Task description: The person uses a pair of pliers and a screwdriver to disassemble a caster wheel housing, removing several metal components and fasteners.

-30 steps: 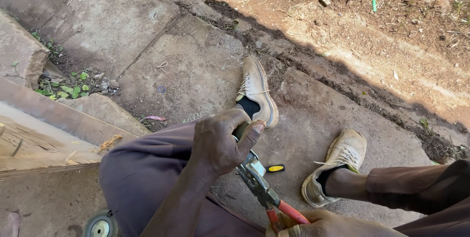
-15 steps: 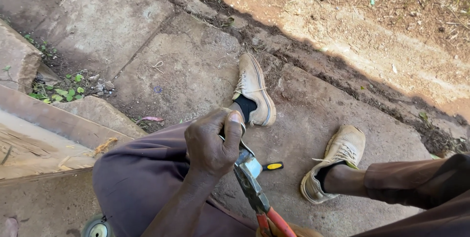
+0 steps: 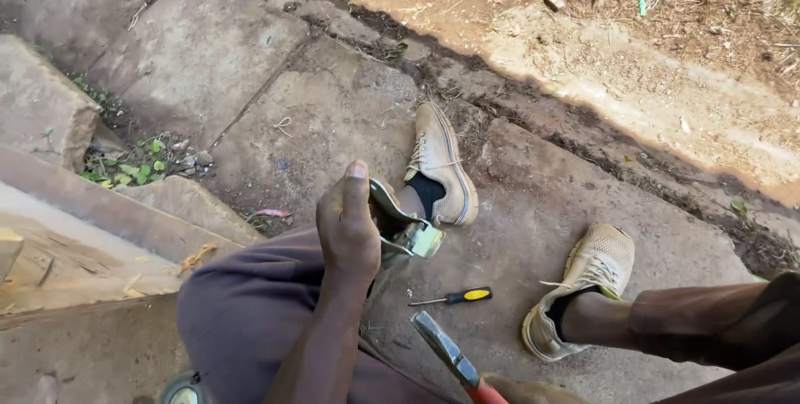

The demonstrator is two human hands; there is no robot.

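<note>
A: Head view, only one on record. Left hand [image 3: 348, 233] was closed around a small metal fitting [image 3: 406, 233], thumb up along its near side, fingers wrapped out of sight behind. Fitting sat above the left knee, just nearer than the left shoe [image 3: 440, 166].

B: And the right hand?

A: Right hand [image 3: 533, 391] barely in frame at the bottom edge. It appeared closed on the red handles of a pair of pliers [image 3: 450, 358], though the fingers were cut off; I judged it a hold. Jaws of the pliers pointed up toward the fitting, short of it, not touching.

B: How would the fitting handle?

A: Judged stiff and light, bent sheet metal with a shiny end. Smooth faces, likely slippery; edges possibly sharp. Best taken as it was, pinched across the flat with the thumb bracing, shiny end left free beyond the grip.

B: What lay around the grip?

A: Below and right of it, a small screwdriver [image 3: 454, 296] with a yellow-and-black handle on the concrete slab [image 3: 533, 204], well apart from both hands. Right shoe [image 3: 583, 287] farther right. Round object [image 3: 179, 391] at lower left, part hidden, kind uncertain. Weeds [image 3: 125, 166] in a gap far left.
</note>
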